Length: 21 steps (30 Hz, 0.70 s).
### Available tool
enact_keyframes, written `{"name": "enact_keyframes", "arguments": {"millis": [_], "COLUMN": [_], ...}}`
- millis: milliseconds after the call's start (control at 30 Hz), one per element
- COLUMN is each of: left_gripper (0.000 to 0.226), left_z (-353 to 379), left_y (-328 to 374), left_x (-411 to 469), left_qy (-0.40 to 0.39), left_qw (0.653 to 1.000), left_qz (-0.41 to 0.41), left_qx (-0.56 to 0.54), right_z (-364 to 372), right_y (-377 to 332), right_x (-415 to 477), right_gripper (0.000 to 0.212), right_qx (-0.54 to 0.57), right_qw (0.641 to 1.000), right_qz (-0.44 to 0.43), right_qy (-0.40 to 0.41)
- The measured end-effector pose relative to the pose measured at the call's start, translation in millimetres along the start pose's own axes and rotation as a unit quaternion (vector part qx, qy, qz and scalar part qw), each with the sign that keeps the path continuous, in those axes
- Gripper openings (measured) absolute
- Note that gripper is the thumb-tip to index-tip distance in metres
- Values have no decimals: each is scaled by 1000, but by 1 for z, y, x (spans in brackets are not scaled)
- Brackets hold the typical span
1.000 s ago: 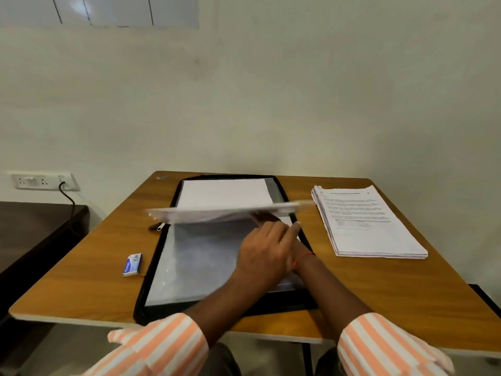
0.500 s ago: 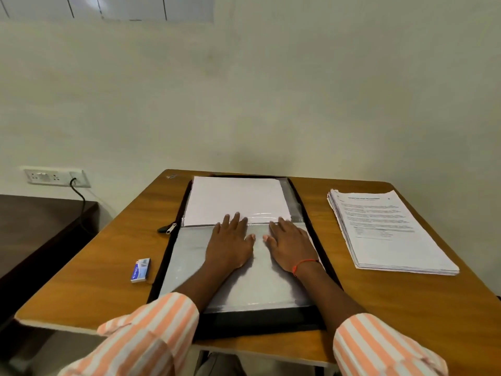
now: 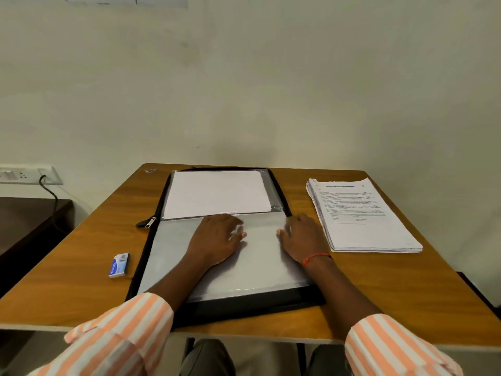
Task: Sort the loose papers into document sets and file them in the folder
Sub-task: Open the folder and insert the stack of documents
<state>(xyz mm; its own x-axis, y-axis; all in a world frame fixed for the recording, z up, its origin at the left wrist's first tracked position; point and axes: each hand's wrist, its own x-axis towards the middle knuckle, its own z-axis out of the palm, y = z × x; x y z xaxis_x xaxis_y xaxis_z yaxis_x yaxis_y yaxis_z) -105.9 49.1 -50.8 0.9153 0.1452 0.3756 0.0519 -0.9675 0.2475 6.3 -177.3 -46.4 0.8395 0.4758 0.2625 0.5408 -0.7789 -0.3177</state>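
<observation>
A black zip folder (image 3: 244, 305) lies open on the wooden table (image 3: 81, 280). Its far half holds white paper (image 3: 217, 194) under a clear sleeve. The near half shows an empty clear sleeve (image 3: 257, 267). My left hand (image 3: 217, 240) lies flat on the near sleeve close to the fold. My right hand (image 3: 303, 240) rests palm down at the sleeve's right edge, fingers loosely bent, with an orange thread round the wrist. A thick stack of printed papers (image 3: 360, 215) sits to the right of the folder.
A small blue and white box (image 3: 119, 265) lies left of the folder. The folder's zip pull (image 3: 147, 222) sticks out on the left. A wall socket with a black cable (image 3: 40, 176) is at the left, above a dark side table (image 3: 27, 218).
A sleeve page that stood lifted a second ago now lies flat on the far half. Both hands came down onto the near sleeve, then spread apart, the right one sliding to the right edge.
</observation>
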Motion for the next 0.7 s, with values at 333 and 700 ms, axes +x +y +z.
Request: {"name": "enact_keyframes", "arguments": {"millis": [333, 700], "left_gripper": [53, 23], "left_z": [28, 34], "left_y": [104, 102], "left_x": [13, 5], "left_qy": [-75, -6], "left_qw": [992, 990], "left_qz": [82, 69], "left_qx": [-54, -121], "right_z": [-42, -38], "right_y": [71, 83], "right_x": [-30, -34], "right_gripper": [33, 25], "right_qx": [-33, -24], "right_qw": [981, 973], "right_qz": [118, 178], "right_qy": [151, 147]}}
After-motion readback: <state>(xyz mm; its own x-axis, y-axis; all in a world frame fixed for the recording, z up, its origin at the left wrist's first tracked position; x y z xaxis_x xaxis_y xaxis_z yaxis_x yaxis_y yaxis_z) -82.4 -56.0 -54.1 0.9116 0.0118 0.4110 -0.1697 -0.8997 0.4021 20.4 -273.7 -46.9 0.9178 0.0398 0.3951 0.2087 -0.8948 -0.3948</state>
